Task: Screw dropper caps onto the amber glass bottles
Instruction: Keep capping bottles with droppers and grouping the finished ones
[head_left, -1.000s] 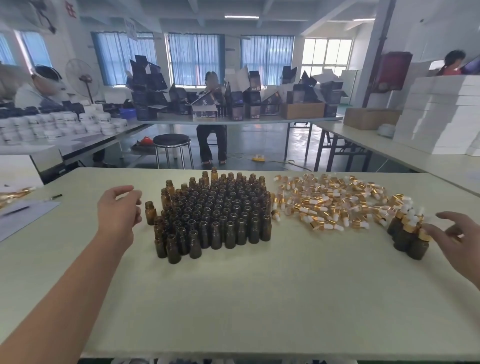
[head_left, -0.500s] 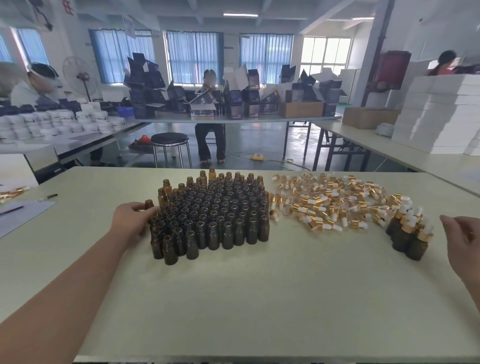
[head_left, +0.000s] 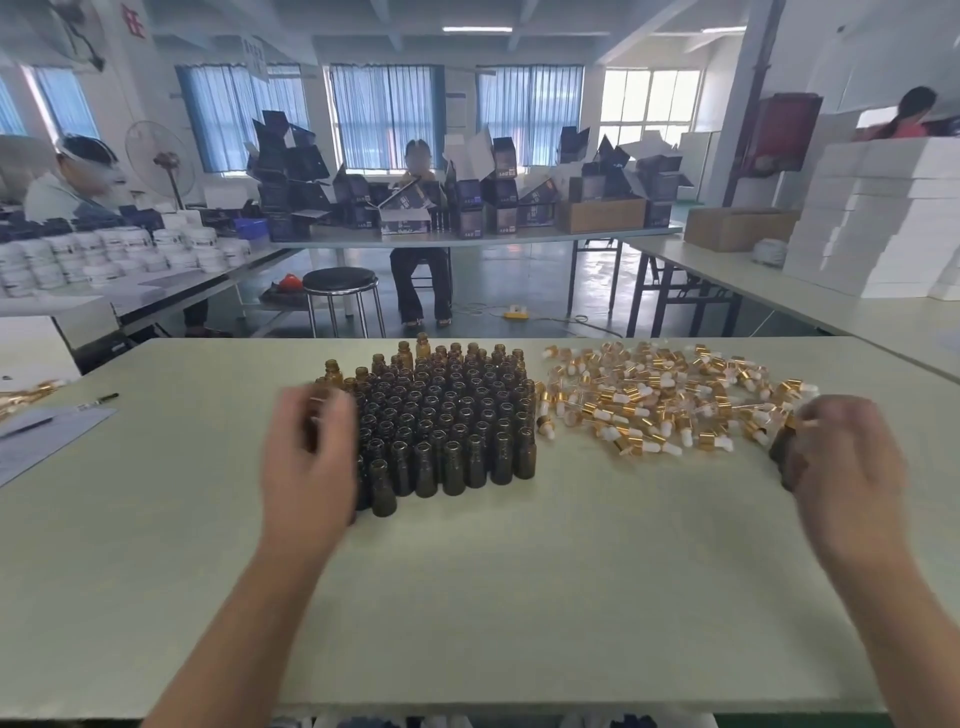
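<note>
**Closely packed bottles, one nudge from a domino fall**

At the left, the person's left hand (head_left: 309, 457) hangs over the near-left corner of the block of small, open-necked amber glass bottles (head_left: 447, 415). The bottles stand upright and touch one another on the pale green table (head_left: 519, 597). The hand is smeared by motion. Its fingers look curled, but I cannot tell whether they pinch a bottle.

That is the first risk. Lifting a bottle out of so tight a block, or brushing a neighbour with a knuckle, could tip one and send others over.

Just right of the block lies the loose heap of gold-collared dropper caps with white bulbs (head_left: 649, 400). A sweeping reach could scatter them across the table.

At the far right, the right hand (head_left: 844, 457) covers most of a few dark bottles (head_left: 779, 452) at the heap's edge. Blur hides its grip too, so I cannot tell whether it holds anything. A hasty grab there could knock those bottles down.
</note>
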